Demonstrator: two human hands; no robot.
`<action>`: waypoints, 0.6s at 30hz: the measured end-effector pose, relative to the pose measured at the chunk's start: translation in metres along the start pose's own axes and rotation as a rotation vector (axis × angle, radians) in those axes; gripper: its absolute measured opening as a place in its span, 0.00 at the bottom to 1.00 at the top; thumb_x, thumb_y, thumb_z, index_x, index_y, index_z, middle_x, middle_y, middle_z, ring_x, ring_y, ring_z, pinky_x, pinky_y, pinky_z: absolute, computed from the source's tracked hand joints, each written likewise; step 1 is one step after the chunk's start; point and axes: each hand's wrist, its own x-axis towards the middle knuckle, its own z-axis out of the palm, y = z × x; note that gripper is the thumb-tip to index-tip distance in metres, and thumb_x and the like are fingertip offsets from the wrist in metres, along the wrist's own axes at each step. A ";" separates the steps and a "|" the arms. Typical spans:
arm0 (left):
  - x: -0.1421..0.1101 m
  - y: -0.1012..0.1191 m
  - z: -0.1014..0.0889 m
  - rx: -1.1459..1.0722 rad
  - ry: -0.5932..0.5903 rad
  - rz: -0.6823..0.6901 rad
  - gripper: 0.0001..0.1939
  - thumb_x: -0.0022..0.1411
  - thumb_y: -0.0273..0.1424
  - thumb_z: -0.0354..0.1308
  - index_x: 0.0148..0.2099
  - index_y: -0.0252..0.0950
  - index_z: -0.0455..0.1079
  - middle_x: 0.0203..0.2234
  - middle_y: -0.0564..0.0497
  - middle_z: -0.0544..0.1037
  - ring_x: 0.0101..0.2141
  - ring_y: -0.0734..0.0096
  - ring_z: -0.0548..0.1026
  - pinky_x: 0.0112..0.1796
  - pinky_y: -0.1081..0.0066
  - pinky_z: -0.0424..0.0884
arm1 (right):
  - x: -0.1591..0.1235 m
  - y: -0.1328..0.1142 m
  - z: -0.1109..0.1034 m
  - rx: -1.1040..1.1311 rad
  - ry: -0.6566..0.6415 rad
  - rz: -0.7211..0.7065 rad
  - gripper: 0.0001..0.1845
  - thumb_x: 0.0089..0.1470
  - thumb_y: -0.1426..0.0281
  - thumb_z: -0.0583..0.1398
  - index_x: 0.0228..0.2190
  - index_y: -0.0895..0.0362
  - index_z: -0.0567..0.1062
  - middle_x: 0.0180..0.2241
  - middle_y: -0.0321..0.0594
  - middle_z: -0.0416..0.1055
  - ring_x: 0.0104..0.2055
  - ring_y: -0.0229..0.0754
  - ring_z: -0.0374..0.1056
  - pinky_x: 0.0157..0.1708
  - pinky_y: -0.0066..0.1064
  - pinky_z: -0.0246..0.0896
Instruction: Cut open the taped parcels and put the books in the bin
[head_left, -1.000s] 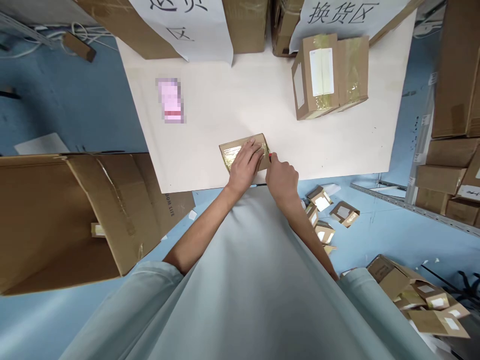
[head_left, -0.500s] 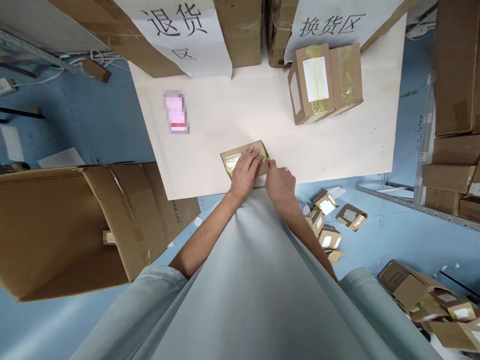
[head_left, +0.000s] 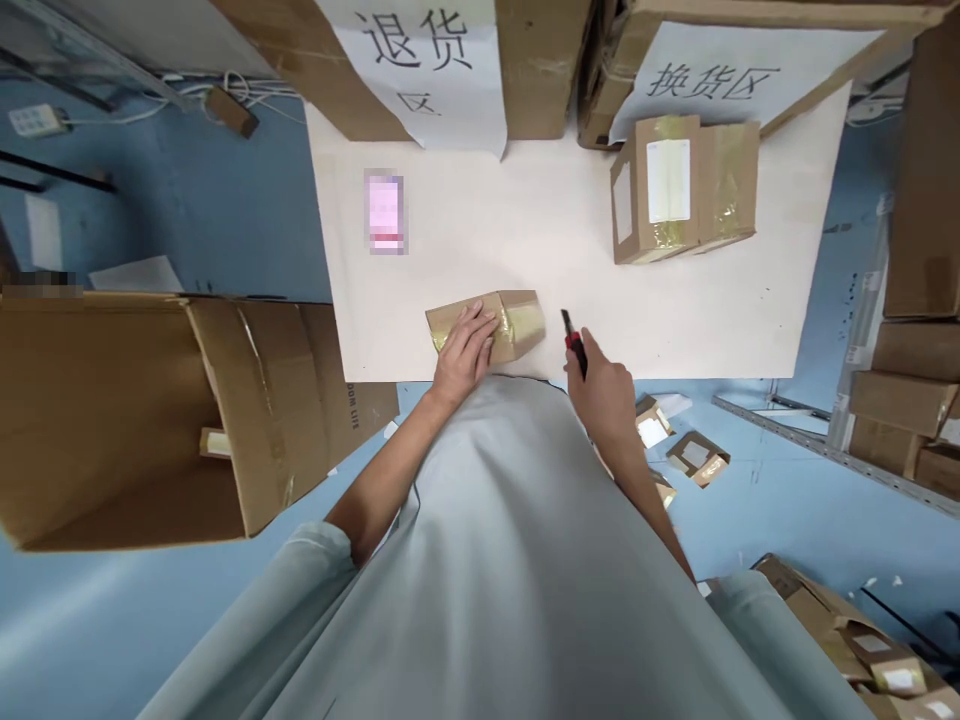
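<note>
A small brown cardboard box (head_left: pixel 516 335), banded with shiny clear tape, rests at the front edge of the white table (head_left: pixel 525 220). My left hand (head_left: pixel 465 352) lies over the box's left part, its fingers across the top, gripping it. To the right of the box, a little apart from it, my right hand (head_left: pixel 606 392) is closed around a red and black utility knife (head_left: pixel 575 345). The dark blade of the knife points away from me, over the table surface. The underside of the box is hidden.
Two taped cardboard boxes (head_left: pixel 667 190) stand together at the back right, before large cartons with paper signs (head_left: pixel 435 75). A blurred pink item (head_left: pixel 385 213) lies at the left. A big open carton (head_left: pixel 112 420) stands left; small boxes (head_left: pixel 698 458) lie on the floor at right.
My right hand with the knife has moved away from the box to the right, and the blade now shows. The box has turned, with its right end now exposed. The view has shifted slightly.
</note>
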 end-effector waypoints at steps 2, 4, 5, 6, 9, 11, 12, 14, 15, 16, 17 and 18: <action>-0.016 -0.010 -0.019 0.018 0.058 -0.013 0.30 0.86 0.49 0.42 0.70 0.37 0.73 0.62 0.34 0.81 0.71 0.49 0.74 0.73 0.40 0.67 | 0.030 0.012 0.021 0.142 0.006 -0.042 0.21 0.80 0.65 0.52 0.65 0.57 0.74 0.50 0.48 0.87 0.47 0.51 0.84 0.52 0.39 0.73; -0.031 -0.016 -0.037 0.041 0.091 -0.055 0.33 0.84 0.52 0.43 0.73 0.37 0.70 0.65 0.32 0.79 0.71 0.47 0.74 0.72 0.43 0.69 | 0.060 0.019 0.046 0.256 -0.013 -0.059 0.18 0.80 0.64 0.52 0.59 0.57 0.77 0.48 0.47 0.87 0.41 0.47 0.84 0.50 0.37 0.73; -0.039 -0.018 -0.044 0.052 0.096 -0.089 0.34 0.83 0.54 0.44 0.75 0.37 0.69 0.66 0.32 0.78 0.70 0.46 0.75 0.72 0.44 0.70 | 0.073 0.021 0.058 0.279 -0.020 -0.056 0.17 0.80 0.64 0.53 0.57 0.57 0.78 0.46 0.46 0.87 0.38 0.46 0.84 0.49 0.37 0.74; -0.045 -0.019 -0.050 0.062 0.099 -0.128 0.35 0.82 0.56 0.45 0.75 0.37 0.68 0.66 0.32 0.78 0.70 0.46 0.75 0.71 0.44 0.71 | 0.082 0.020 0.069 0.305 -0.027 -0.050 0.17 0.79 0.63 0.53 0.56 0.57 0.78 0.43 0.44 0.87 0.37 0.46 0.84 0.48 0.36 0.74; -0.059 -0.019 -0.063 0.096 0.138 -0.255 0.37 0.80 0.58 0.51 0.76 0.39 0.67 0.66 0.33 0.79 0.68 0.46 0.77 0.68 0.46 0.75 | 0.097 0.012 0.095 0.382 -0.051 -0.031 0.16 0.79 0.63 0.53 0.53 0.57 0.77 0.34 0.39 0.84 0.35 0.45 0.84 0.43 0.33 0.74; -0.064 -0.020 -0.069 0.109 0.179 -0.310 0.35 0.79 0.57 0.55 0.75 0.40 0.68 0.64 0.34 0.81 0.65 0.48 0.79 0.66 0.47 0.77 | 0.096 0.001 0.105 0.437 -0.071 -0.031 0.16 0.78 0.61 0.54 0.50 0.57 0.77 0.30 0.37 0.81 0.34 0.44 0.84 0.40 0.31 0.74; -0.067 -0.021 -0.072 0.103 0.195 -0.326 0.34 0.79 0.56 0.55 0.74 0.39 0.69 0.62 0.35 0.81 0.63 0.49 0.80 0.65 0.49 0.78 | 0.095 -0.004 0.108 0.460 -0.079 -0.030 0.16 0.78 0.59 0.54 0.49 0.57 0.76 0.29 0.36 0.81 0.32 0.44 0.83 0.38 0.30 0.73; -0.071 -0.024 -0.076 0.069 0.216 -0.347 0.32 0.80 0.53 0.55 0.73 0.39 0.70 0.60 0.36 0.82 0.60 0.52 0.82 0.63 0.52 0.80 | 0.089 -0.015 0.111 0.493 -0.081 -0.023 0.18 0.77 0.56 0.55 0.47 0.56 0.75 0.27 0.36 0.80 0.29 0.43 0.81 0.34 0.29 0.72; -0.072 -0.026 -0.077 0.044 0.220 -0.359 0.31 0.81 0.52 0.55 0.73 0.39 0.70 0.60 0.36 0.82 0.59 0.53 0.82 0.62 0.53 0.81 | 0.085 -0.019 0.111 0.500 -0.072 -0.018 0.19 0.77 0.54 0.55 0.46 0.56 0.75 0.27 0.36 0.80 0.28 0.43 0.81 0.33 0.29 0.72; -0.074 -0.029 -0.077 0.016 0.219 -0.373 0.31 0.81 0.52 0.55 0.74 0.39 0.69 0.60 0.37 0.82 0.58 0.54 0.82 0.62 0.54 0.81 | 0.082 -0.022 0.111 0.502 -0.053 -0.013 0.19 0.76 0.54 0.55 0.46 0.56 0.75 0.26 0.37 0.80 0.27 0.43 0.80 0.32 0.29 0.71; -0.075 -0.031 -0.077 -0.014 0.214 -0.388 0.31 0.81 0.52 0.55 0.74 0.39 0.69 0.59 0.37 0.82 0.58 0.55 0.82 0.61 0.55 0.81 | 0.078 -0.023 0.110 0.498 -0.026 -0.009 0.19 0.76 0.54 0.54 0.46 0.56 0.75 0.26 0.37 0.80 0.27 0.43 0.80 0.32 0.29 0.71; -0.075 -0.034 -0.075 -0.045 0.204 -0.402 0.31 0.81 0.51 0.55 0.75 0.39 0.68 0.59 0.38 0.82 0.57 0.56 0.82 0.61 0.55 0.82 | 0.075 -0.024 0.109 0.490 0.004 -0.006 0.20 0.76 0.53 0.54 0.46 0.56 0.75 0.27 0.37 0.80 0.27 0.43 0.80 0.32 0.29 0.71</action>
